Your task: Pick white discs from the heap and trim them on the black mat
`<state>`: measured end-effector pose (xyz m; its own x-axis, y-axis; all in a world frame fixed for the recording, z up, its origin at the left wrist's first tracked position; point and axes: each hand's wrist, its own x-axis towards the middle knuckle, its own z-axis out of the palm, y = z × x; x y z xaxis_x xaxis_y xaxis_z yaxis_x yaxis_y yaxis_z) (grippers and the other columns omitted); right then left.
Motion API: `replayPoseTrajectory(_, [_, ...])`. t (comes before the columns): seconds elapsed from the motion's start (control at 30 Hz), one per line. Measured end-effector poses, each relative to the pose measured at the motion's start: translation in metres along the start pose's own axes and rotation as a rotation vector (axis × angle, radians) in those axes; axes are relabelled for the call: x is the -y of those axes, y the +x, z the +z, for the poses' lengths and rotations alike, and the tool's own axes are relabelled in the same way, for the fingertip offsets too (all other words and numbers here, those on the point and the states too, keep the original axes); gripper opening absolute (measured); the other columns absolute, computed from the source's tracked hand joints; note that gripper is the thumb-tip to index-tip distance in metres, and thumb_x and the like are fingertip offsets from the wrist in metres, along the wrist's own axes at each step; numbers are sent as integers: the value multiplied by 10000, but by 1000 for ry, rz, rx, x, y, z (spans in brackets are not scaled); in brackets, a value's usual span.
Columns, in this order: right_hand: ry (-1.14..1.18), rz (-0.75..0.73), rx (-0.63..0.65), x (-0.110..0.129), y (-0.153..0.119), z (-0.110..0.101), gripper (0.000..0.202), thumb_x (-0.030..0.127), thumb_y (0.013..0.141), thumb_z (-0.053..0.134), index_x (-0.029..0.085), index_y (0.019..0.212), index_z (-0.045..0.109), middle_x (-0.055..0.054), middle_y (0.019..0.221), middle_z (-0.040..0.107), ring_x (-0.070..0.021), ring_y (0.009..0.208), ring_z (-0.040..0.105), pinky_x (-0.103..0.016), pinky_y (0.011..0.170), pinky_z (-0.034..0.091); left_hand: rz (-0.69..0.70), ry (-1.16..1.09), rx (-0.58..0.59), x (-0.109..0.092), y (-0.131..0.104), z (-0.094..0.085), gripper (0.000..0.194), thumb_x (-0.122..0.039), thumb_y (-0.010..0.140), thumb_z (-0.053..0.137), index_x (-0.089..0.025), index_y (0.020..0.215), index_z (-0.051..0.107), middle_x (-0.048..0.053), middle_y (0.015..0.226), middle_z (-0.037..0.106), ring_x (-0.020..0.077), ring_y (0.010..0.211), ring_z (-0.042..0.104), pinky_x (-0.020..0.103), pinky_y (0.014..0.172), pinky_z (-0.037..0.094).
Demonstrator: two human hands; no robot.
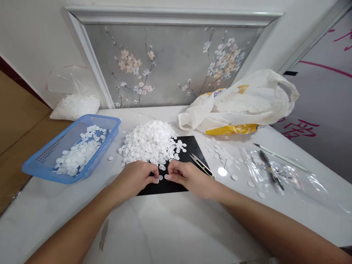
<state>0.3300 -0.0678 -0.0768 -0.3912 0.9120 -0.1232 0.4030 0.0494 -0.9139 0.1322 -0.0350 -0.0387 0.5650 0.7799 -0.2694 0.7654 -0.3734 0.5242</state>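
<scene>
A big heap of small round white discs (150,139) covers the back of a black mat (161,189). My left hand (137,179) is at the mat's front, thumb and forefinger pinched on a white disc (157,180). Facing it, my right hand (189,176) pinches another disc (166,176) between thumb and fingers. One loose disc (161,177) lies between the two hands. Thread snips (201,165) rest on the mat's right edge, beside my right hand.
On the left stands a blue basket (73,176) partly filled with discs; a clear bag of white pieces (77,106) is behind it. A white plastic bag (242,106) lies at the back right. Scattered discs (224,156), a pen (271,170) and clear plastic bags (291,176) lie right.
</scene>
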Motion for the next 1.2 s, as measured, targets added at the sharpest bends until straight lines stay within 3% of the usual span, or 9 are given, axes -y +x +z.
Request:
replayPoseTrajectory(0.1, [420,78,-16,-3,3,-6,171,297,845,461,233,732,349,67,571,492,-78,431,252,-210,427,197,8,-64,4,3,0,-1,152,-309,804,562,-219,697,623,-58,532,436,123,520,428,234,503,259])
replayPoseTrajectory(0.17, [488,80,-11,-6,5,-8,134,246,816,455,239,754,336,65,584,533,-71,411,205,-210,415,168,9,-194,-9,7,1,-1,179,-356,831,531,-214,732,575,-66,547,416,116,522,394,231,502,257])
replayPoseTrajectory(0.3, [-30,-55,-87,-8,4,-6,72,196,832,487,220,880,536,79,537,470,-90,449,342,-215,466,259,-35,-537,-3,13,1,-3,247,-438,858,491,-207,770,481,-68,613,407,97,539,358,219,517,271])
replayPoseTrajectory(0.4, [-389,-144,-56,-7,3,-1,104,213,851,564,218,890,660,39,627,595,-102,524,490,-222,537,341,-91,-758,71,12,0,-5,267,-456,856,485,-211,763,434,-72,569,404,87,497,325,215,485,232])
replayPoseTrajectory(0.5, [-517,-241,-12,-8,3,1,132,182,865,580,219,903,700,-13,843,704,-136,695,617,-234,646,412,-104,-892,118,9,-1,-6,252,-403,844,520,-210,736,399,-44,586,521,72,471,306,222,482,226])
replayPoseTrajectory(0.67, [-661,-356,79,-13,5,-7,207,192,905,532,221,1012,706,-34,837,714,-164,748,644,-247,670,427,-62,-1018,122,15,1,-4,207,-342,807,607,-204,851,460,11,692,668,62,473,334,218,482,233])
replayPoseTrajectory(0.87, [-528,-345,37,-20,9,-5,200,206,888,521,225,908,720,-23,765,667,-147,689,590,-240,631,380,-147,-1079,61,19,5,-4,182,-325,810,603,-164,897,609,55,804,695,77,558,457,215,481,263])
replayPoseTrajectory(1.07, [-333,-142,-116,-16,10,4,186,260,853,530,166,765,664,40,554,496,-94,494,416,-209,486,321,-175,-1063,16,14,6,0,389,-504,858,516,-130,865,623,106,813,709,95,555,480,228,465,248])
replayPoseTrajectory(1.2, [-22,33,-106,-12,9,1,218,333,798,592,161,676,645,68,501,400,-78,474,329,-206,444,244,-157,-1003,62,9,4,3,500,-591,848,465,-120,870,633,104,775,706,105,535,490,229,467,241])
